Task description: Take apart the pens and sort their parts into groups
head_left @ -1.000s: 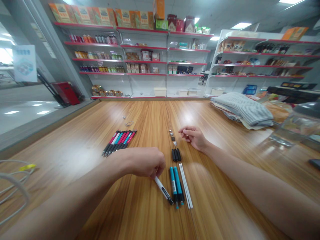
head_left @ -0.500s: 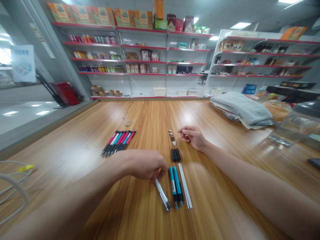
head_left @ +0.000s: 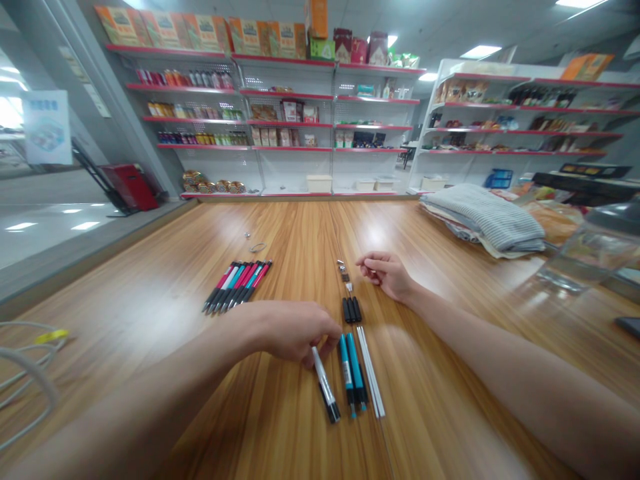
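A silver-white pen barrel (head_left: 325, 380) with a black end slants on the table. My left hand (head_left: 300, 330) has its thumb and fingertips closed about the barrel's upper end; part of that grip is hidden. Just right of it lie two teal pen barrels (head_left: 354, 367) and thin white refills (head_left: 371, 373). Several black grips (head_left: 351, 310) sit above them, with small metal parts (head_left: 343, 270) farther up. My right hand (head_left: 385, 273) rests beside those parts, fingers curled in, nothing visible in them. A row of assembled pens (head_left: 237, 285) in red, teal and white lies left.
A clear ring (head_left: 258, 247) lies beyond the pen row. Folded striped cloth (head_left: 485, 217) and a transparent jar (head_left: 575, 253) stand at right. White cable (head_left: 30, 373) loops at the left edge. Stocked shelves (head_left: 290, 123) rise behind the table.
My left hand has shifted slightly right. The silver-white barrel has turned a little, and its upper end now shows in front of the fingers. My right hand stays in place.
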The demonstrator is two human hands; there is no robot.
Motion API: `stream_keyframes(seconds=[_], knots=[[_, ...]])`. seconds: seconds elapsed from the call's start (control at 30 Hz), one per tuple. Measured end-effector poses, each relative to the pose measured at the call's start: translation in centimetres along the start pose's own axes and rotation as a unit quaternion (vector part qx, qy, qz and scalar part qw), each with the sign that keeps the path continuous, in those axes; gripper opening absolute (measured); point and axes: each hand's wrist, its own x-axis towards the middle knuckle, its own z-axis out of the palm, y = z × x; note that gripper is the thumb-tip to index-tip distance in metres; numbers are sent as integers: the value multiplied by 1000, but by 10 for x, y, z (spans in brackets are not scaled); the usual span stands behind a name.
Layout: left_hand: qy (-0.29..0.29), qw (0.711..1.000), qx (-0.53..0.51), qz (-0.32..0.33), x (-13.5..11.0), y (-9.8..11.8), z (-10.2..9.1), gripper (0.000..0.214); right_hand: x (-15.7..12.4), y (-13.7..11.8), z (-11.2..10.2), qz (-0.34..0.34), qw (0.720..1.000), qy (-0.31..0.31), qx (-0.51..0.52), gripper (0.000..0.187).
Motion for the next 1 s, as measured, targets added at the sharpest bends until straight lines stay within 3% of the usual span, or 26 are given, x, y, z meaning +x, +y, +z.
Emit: stream_keyframes(seconds=[0.43, 0.83, 1.0], knots=[[-14, 998, -50, 17, -4, -5, -5, 19, -1, -1, 1, 1, 1000, 1, -4, 18], [-8, 998, -57, 19, 3, -17, 5, 26, -1, -2, 1, 5, 1000, 3, -6, 19], [14, 999, -47, 18, -2, -21, 2, 17, -1, -2, 2, 3, 1000, 0, -9, 19]])
